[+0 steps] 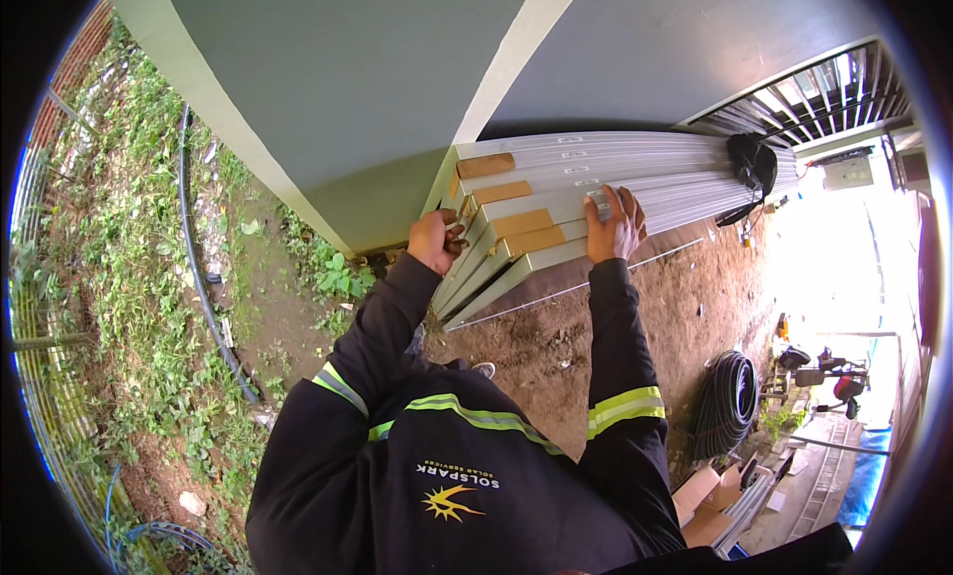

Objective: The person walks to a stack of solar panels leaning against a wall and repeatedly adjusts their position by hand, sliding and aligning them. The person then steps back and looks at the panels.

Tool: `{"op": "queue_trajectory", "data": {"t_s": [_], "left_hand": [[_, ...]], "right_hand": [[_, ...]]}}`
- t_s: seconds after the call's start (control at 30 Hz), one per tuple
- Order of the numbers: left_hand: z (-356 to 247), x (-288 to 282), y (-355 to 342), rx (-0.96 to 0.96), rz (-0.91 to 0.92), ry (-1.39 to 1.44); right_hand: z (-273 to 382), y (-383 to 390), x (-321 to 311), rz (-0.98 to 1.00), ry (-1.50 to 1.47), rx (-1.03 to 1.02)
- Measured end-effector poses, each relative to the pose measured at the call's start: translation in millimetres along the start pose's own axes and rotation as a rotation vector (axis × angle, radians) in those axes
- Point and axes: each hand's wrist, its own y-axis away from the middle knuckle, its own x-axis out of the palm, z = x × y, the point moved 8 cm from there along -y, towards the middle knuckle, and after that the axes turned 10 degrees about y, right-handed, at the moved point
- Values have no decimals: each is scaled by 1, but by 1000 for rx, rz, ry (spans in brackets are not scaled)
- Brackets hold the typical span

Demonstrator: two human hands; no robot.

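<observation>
A row of solar panels [561,200] in silver frames stands on edge along the wall, with brown cardboard corner pieces [521,222] on the near ends. At the left end of the row is my left hand [434,243], its fingers curled in beside the frame corners; what they hold, if anything, is hidden. My right hand [615,224] rests on top of the frame edges, right of the cardboard, with fingers apart. The nearer panels fan out slightly at their left ends.
A black bag [751,165] lies across the panels' far end. A coil of black pipe [725,404] sits on the dirt at right, near opened cardboard boxes [707,504] and tools [829,377]. Black pipe [204,287] crosses the weeds at left. The grey wall [367,79] rises ahead.
</observation>
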Motion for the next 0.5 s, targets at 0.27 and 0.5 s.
{"op": "queue_trajectory", "data": {"t_s": [0.27,0.5], "left_hand": [[-17,1,-11,-59,-28,226],[7,9,-36,-203,183,259]], "right_hand": [[0,-1,1,-3,-6,1],[0,1,-1,-10,-3,-1]]}}
